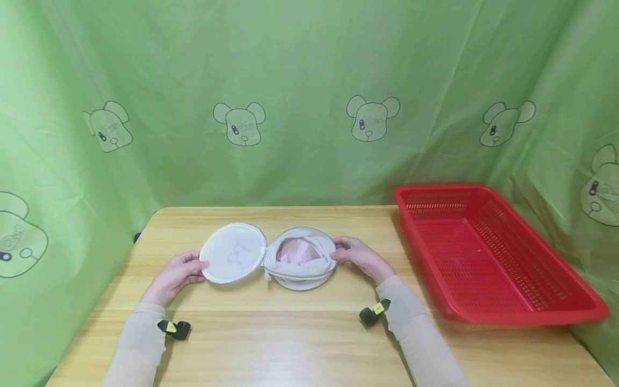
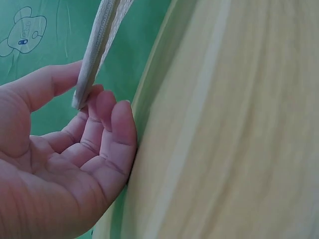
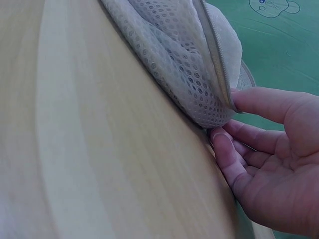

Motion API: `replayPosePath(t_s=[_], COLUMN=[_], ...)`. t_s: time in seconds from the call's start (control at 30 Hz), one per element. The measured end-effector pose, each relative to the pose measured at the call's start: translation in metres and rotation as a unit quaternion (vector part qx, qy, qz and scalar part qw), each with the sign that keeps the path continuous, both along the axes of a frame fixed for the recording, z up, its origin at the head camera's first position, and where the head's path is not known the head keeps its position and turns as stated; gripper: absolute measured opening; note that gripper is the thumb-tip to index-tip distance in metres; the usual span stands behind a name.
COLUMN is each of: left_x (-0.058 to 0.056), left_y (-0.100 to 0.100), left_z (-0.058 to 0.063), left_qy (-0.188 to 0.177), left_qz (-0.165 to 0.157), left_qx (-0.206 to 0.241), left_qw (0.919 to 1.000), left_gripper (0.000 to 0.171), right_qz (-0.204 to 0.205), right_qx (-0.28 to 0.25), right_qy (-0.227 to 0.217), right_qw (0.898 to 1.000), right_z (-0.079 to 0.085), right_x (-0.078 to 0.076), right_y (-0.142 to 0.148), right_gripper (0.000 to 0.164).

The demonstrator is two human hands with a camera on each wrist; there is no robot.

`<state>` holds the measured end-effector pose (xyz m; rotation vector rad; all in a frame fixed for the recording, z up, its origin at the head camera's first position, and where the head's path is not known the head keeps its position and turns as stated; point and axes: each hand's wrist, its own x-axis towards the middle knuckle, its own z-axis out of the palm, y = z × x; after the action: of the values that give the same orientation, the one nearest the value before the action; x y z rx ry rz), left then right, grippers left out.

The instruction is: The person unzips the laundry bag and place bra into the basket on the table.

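Note:
A white mesh laundry bag (image 1: pixel 304 282) with a zipper sits on the table, its round lid (image 1: pixel 234 253) folded out to the left. Pinkish fabric (image 1: pixel 299 251) shows inside the opening. My left hand (image 1: pixel 180 271) pinches the lid's left rim between thumb and fingers; in the left wrist view the zipper edge (image 2: pixel 94 55) runs up from that grip. On the other side, my right hand (image 1: pixel 357 255) pinches the right edge of the bag's body. The right wrist view shows the honeycomb mesh (image 3: pixel 174 64) slumped down to my fingertips (image 3: pixel 224 149).
A red perforated plastic basket (image 1: pixel 437 279) stands at the right of the wooden table (image 1: pixel 271 344). Green curtains (image 1: pixel 300 166) with bear-head prints hang behind and along both sides. A black wrist camera (image 1: pixel 180 330) is strapped to the left sleeve.

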<state>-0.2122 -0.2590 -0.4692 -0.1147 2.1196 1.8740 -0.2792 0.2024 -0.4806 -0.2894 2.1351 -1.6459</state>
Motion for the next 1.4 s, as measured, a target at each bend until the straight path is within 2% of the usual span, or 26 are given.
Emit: replayPosePath(t_s=[0.3, 0.7, 0.93, 1.17, 1.4], left_x=[0.002, 0.003, 0.004, 0.005, 0.004], left_y=[0.001, 0.000, -0.004, -0.008, -0.008], left_z=[-0.006, 0.002, 0.004, 0.006, 0.014], left_qy=[-0.008, -0.038, -0.049, -0.045, -0.026], left_qz=[-0.003, -0.026, -0.033, -0.037, -0.015], left_qx=[0.000, -0.019, -0.023, -0.024, -0.043], left_qw=[1.0000, 0.9988, 0.9980, 0.9980, 0.9986], left_gripper=[0.060, 0.056, 0.057, 0.060, 0.060], right_qz=[-0.005, -0.009, 0.001, -0.005, -0.003], right_qx=[0.002, -0.001, -0.010, -0.004, -0.008], right_qy=[-0.007, -0.010, -0.005, -0.009, -0.006], right_qw=[1.000, 1.000, 1.000, 1.000, 1.000], right_z=[0.001, 0.001, -0.002, -0.001, -0.003], right_x=[0.001, -0.001, -0.002, -0.001, -0.002], right_y=[0.000, 0.000, 0.000, 0.000, 0.001], right_gripper=[0.059, 0.059, 0.059, 0.058, 0.058])
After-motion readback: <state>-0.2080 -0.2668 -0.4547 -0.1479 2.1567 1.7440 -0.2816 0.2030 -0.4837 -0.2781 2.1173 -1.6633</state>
